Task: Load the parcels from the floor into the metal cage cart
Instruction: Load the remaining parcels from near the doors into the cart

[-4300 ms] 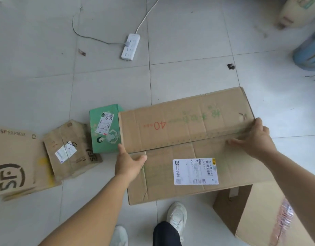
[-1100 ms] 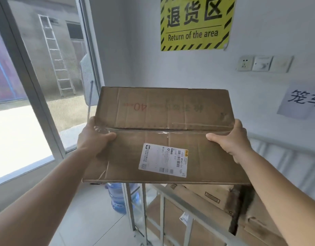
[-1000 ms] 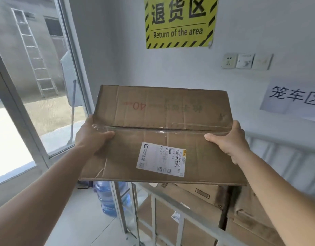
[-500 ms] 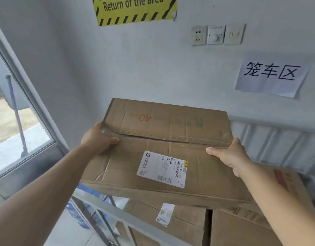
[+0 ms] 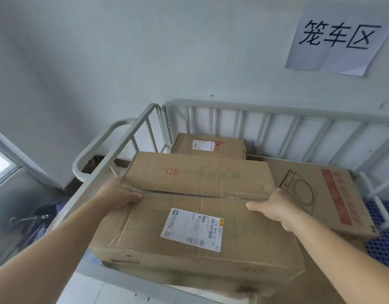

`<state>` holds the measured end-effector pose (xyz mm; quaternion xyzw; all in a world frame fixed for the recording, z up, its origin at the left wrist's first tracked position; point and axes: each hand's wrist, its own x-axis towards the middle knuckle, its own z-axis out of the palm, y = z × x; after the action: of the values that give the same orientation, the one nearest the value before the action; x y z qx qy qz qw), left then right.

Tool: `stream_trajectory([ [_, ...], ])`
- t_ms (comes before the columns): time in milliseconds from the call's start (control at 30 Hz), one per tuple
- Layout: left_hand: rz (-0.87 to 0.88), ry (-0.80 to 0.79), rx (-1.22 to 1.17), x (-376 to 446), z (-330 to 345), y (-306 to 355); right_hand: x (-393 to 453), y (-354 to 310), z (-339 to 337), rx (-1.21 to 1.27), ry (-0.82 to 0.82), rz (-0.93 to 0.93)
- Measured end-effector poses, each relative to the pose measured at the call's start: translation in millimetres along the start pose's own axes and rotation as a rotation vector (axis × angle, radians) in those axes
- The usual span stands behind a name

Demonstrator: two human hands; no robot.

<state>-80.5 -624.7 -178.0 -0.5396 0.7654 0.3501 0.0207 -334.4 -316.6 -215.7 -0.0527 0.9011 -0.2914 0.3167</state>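
I hold a wide, flat cardboard parcel [image 5: 195,205] with a red "40" and a white shipping label over the metal cage cart [image 5: 276,110]. My left hand [image 5: 116,194] grips its left edge, thumb on top. At the right edge my right hand [image 5: 274,207] grips it the same way. The parcel's near edge hangs over the cart's front rail; its far part lies above the boxes inside. Whether it rests on them is hidden.
Inside the cart lie a box with a washing-machine drawing [image 5: 320,194] at right and a smaller labelled box [image 5: 208,145] at the back. The cart's blue mesh floor [image 5: 382,246] shows at right. A white wall with a paper sign [image 5: 338,36] stands behind.
The parcel went from the floor up to chest height, then forward and down over the cart's rail. My view tilted down into the cart. Both hands keep their hold.
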Motion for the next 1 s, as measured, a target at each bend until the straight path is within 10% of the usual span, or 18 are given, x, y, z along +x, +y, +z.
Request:
stream_trajectory([
  [1000,-0.050,-0.184,0.089,178.6,150.8,-135.5,96.8,59.2,205.4,0.083,0.033,0.369],
])
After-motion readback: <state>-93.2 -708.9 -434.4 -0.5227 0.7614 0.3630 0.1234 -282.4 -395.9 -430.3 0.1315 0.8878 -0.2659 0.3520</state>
